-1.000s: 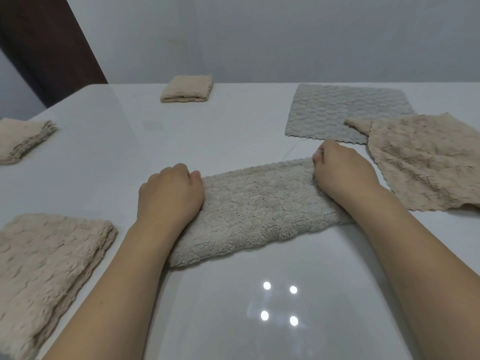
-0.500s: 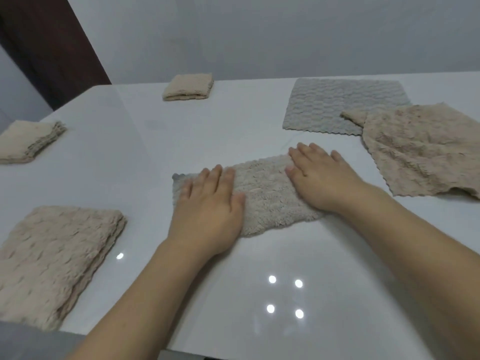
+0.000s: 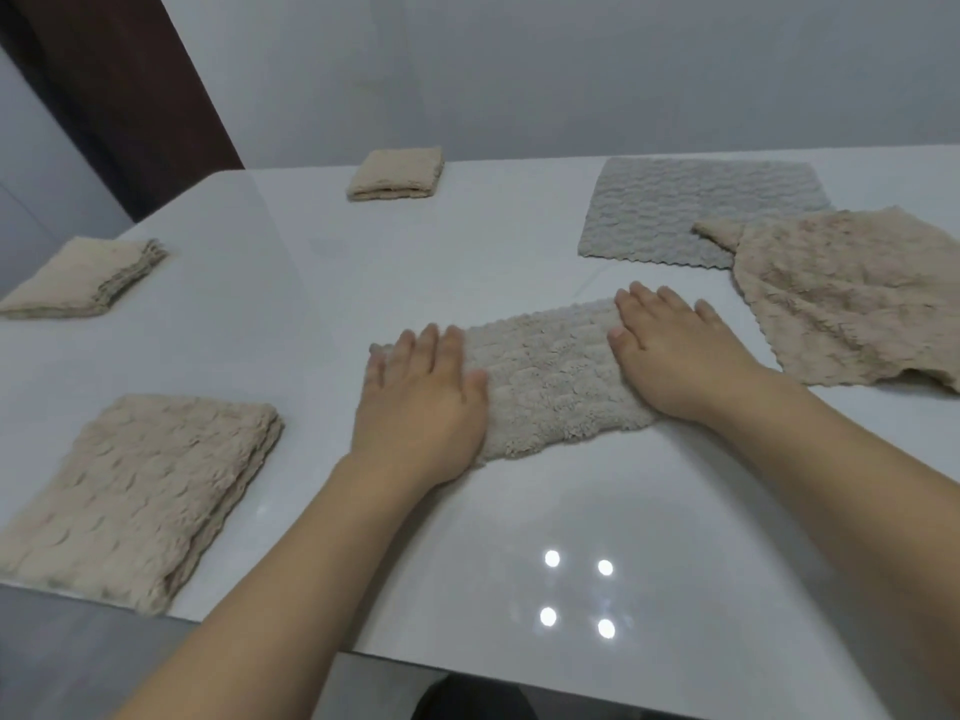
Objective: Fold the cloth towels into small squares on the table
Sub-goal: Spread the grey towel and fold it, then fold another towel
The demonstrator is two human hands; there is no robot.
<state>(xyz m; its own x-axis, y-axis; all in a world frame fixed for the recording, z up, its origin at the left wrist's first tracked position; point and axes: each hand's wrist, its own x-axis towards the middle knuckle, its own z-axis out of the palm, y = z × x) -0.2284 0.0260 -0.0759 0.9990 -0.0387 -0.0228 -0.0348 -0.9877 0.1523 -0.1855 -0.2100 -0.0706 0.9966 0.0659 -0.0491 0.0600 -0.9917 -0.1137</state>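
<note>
Head view: a folded, oblong grey-beige plush towel [image 3: 545,376] lies flat near the middle of the glossy white surface [image 3: 519,511]. The left hand [image 3: 421,402] presses its left end with fingers straight and palm down; the right hand [image 3: 675,356] presses its right end likewise. Neither hand grips anything. A flat grey textured towel [image 3: 691,210] and a rumpled beige towel [image 3: 852,298] lie unfolded at the far right. Three folded beige towels sit at near left [image 3: 135,491], mid left [image 3: 83,278] and far centre [image 3: 395,174].
</note>
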